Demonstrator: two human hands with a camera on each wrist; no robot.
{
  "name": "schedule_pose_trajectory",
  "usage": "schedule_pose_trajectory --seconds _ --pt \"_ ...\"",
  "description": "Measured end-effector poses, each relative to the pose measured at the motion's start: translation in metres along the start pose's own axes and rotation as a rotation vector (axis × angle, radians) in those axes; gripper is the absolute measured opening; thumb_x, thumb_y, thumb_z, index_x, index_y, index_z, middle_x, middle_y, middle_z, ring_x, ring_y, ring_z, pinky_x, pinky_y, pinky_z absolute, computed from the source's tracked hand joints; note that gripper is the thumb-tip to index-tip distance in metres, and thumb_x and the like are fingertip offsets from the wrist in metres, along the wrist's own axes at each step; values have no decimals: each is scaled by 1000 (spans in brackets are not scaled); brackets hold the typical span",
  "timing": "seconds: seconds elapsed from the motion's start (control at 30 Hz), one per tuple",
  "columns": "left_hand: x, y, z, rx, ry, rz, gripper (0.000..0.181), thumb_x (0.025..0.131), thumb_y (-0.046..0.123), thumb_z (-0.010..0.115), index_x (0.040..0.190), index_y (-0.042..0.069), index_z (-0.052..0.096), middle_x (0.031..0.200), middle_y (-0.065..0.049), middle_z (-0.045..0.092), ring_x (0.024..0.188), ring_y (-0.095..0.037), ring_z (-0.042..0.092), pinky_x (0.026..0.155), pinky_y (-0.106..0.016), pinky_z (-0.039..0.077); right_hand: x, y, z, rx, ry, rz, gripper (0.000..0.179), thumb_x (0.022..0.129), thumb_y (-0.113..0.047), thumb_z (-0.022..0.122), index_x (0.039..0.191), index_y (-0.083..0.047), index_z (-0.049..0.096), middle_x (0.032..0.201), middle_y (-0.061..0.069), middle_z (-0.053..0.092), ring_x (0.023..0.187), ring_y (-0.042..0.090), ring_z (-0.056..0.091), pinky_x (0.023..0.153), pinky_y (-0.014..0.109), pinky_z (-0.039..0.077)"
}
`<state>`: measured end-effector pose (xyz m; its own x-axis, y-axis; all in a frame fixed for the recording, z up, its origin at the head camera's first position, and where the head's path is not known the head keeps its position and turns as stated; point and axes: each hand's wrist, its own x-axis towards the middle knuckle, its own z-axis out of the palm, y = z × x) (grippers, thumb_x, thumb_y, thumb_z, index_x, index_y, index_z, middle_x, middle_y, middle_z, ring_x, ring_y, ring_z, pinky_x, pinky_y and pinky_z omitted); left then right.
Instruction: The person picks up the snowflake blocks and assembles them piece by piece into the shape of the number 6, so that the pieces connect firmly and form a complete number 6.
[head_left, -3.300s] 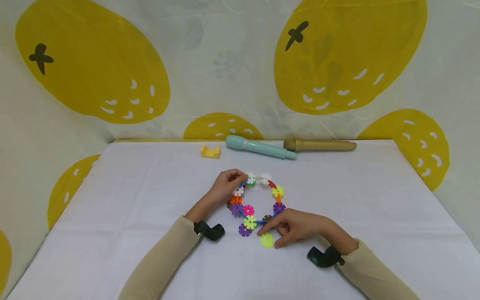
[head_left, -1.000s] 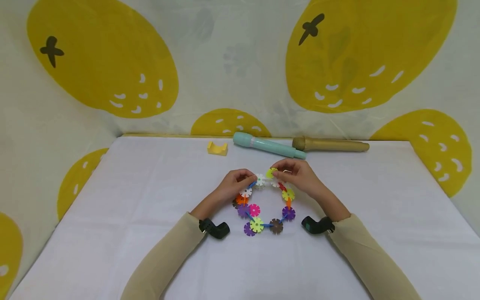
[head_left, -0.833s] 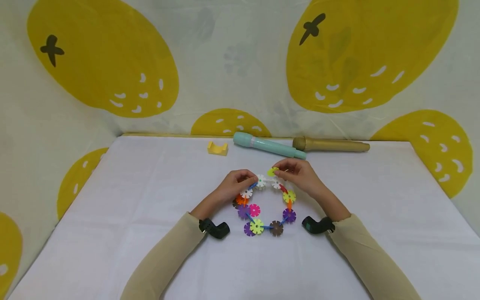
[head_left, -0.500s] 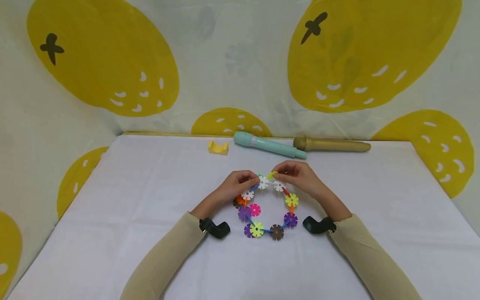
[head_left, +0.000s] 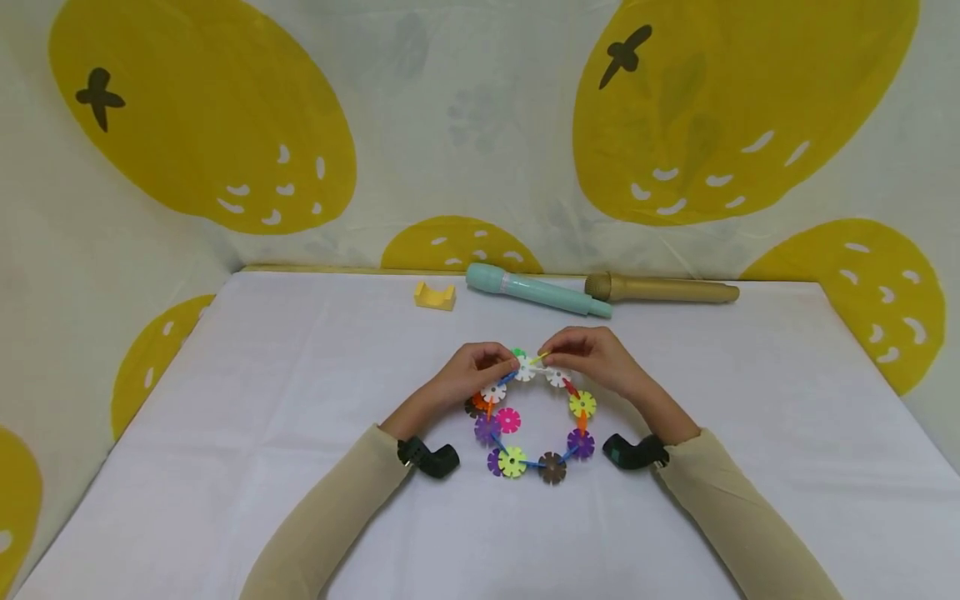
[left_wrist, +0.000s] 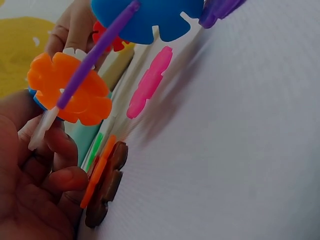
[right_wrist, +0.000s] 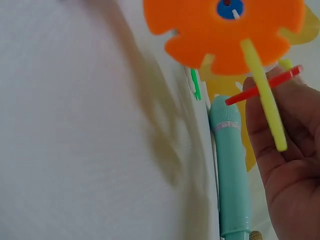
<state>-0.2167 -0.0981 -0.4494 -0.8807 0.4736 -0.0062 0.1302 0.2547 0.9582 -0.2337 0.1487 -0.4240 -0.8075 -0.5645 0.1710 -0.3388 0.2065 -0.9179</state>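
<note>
A ring of colourful interlocking flower-shaped plastic discs point(head_left: 552, 467) is held up between the hands, tilted above the table. My left hand point(head_left: 474, 369) pinches its upper left part at a blue disc point(head_left: 507, 377), whose edge shows by the fingertips in the left wrist view. With thumb and fingers, my right hand point(head_left: 592, 357) pinches a yellow-green disc point(head_left: 538, 359). That disc stands edge-on at the ring's top, by a white disc point(head_left: 525, 368); whether it is slotted in cannot be seen. An orange disc point(right_wrist: 225, 37) of the ring looms large in the right wrist view.
Loose discs lie under the ring: a pink disc point(head_left: 508, 420), a purple disc point(head_left: 494, 463), a brown disc point(left_wrist: 107, 185) and a green disc point(head_left: 518, 353). Behind are a yellow holder point(head_left: 435, 297), a teal toy microphone point(head_left: 536, 290) and a gold microphone point(head_left: 663, 289).
My right hand has picked the yellow-green disc off the table and brought it to the ring's top. Over the last second the disc turned edge-on, and the ring shifted slightly towards me.
</note>
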Motion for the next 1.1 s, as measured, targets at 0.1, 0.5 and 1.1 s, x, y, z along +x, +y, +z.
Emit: schedule_pose_trajectory --seconds 0.1,0.5,1.1 --pt "0 0 1 15 2 14 17 96 18 63 99 2 69 84 1 63 73 -12 49 64 -21 41 0 1 1 -17 -9 -6 12 88 0 68 99 4 73 96 18 70 82 10 67 73 24 55" --pt "0 3 1 -31 24 30 18 95 17 63 96 0 69 79 2 59 71 -12 48 63 -21 40 2 -3 4 -30 -32 -7 14 87 -1 70 100 3 72 98 17 71 84 11 67 76 24 55" --pt "-2 -3 -2 -63 -51 91 15 93 10 56 91 -4 63 73 2 52 71 -11 46 65 -23 38 6 12 -7 -84 -128 149 22 90 -7 69 110 2 69 102 13 70 83 17 64 74 24 53"
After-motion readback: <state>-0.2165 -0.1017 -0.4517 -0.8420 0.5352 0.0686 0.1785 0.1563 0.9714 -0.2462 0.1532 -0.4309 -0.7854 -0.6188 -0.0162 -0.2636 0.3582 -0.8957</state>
